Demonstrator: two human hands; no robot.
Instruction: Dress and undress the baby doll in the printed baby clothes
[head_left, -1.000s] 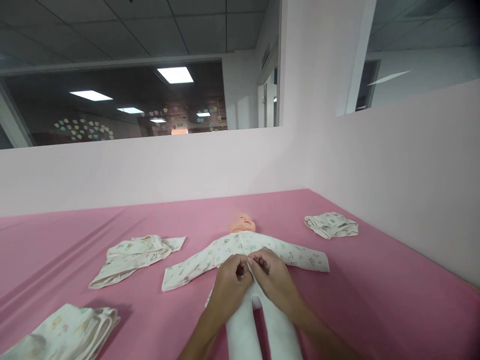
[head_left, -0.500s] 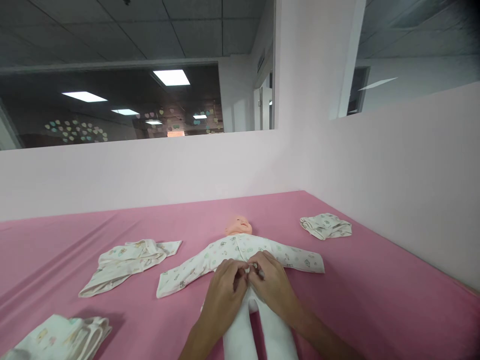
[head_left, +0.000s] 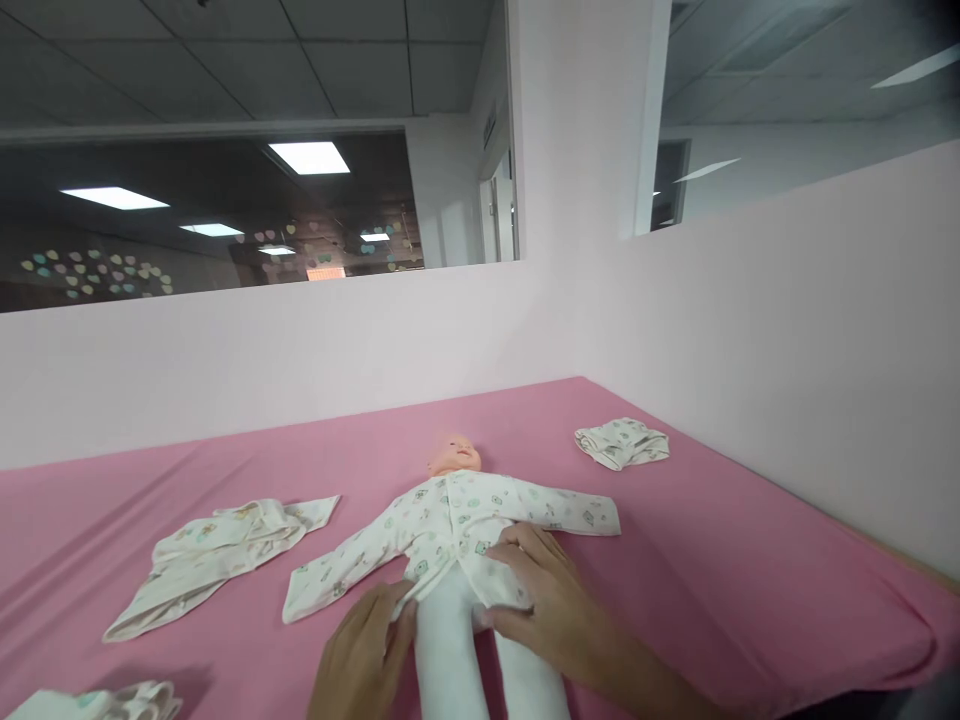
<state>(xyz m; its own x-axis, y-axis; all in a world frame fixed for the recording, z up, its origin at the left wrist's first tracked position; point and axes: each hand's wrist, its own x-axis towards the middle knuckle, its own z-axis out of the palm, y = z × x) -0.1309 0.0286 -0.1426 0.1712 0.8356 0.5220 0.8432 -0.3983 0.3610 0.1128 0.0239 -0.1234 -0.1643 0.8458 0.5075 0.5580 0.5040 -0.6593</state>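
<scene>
A doll [head_left: 455,455] lies on its back, its white legs pointing toward me. It wears a white long-sleeved baby shirt [head_left: 427,510] with small printed figures, the sleeves spread out to both sides. At the shirt's lower left corner, my left hand [head_left: 364,645] has its thumb and fingers closed on the hem. My right hand [head_left: 551,595] rests over the lower right front of the shirt, fingers and thumb apart. Its palm hides part of the hem and the doll's hip.
A pink sheet [head_left: 675,560] covers the surface. Another printed baby shirt [head_left: 217,555] lies to the left, a folded printed cloth [head_left: 622,443] at the far right, and more folded cloth [head_left: 105,703] at the near left. White walls with windows stand behind and to the right.
Both hands were together at the middle of the shirt front; they have moved apart and down to the two sides of its hem. The view has turned slightly right.
</scene>
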